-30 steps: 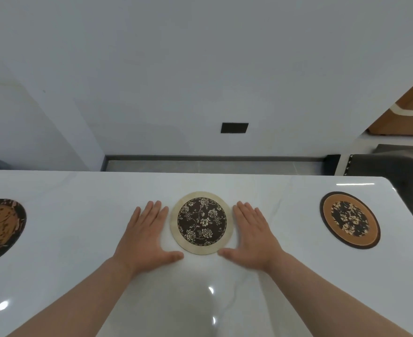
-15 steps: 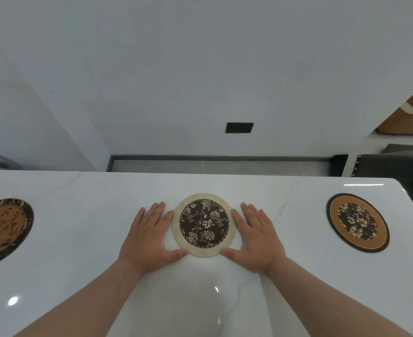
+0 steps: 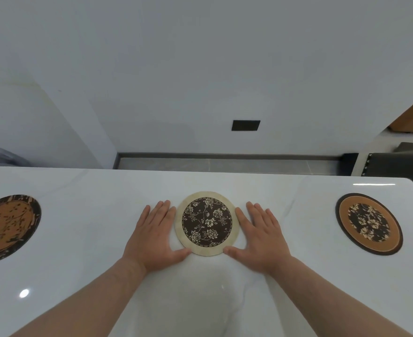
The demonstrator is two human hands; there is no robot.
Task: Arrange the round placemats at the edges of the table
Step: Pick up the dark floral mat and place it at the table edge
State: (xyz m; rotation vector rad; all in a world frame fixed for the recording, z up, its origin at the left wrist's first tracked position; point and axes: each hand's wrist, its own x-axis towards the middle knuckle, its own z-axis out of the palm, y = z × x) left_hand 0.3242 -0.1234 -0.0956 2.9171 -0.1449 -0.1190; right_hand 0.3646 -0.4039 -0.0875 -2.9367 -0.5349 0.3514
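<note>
Flat hands [image 3: 154, 235] [image 3: 261, 235] flanking ctr placemat [image 3: 207, 223]

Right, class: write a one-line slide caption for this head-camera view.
Left hand and right hand lie flat beside the cream-rimmed placemat on the white table, between two brown-rimmed placemats.

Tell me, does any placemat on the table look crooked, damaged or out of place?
Nothing stands out. Three round placemats lie flat on the table: left mat, middle mat, right mat. The left hand and right hand rest flat beside the middle one.
</note>
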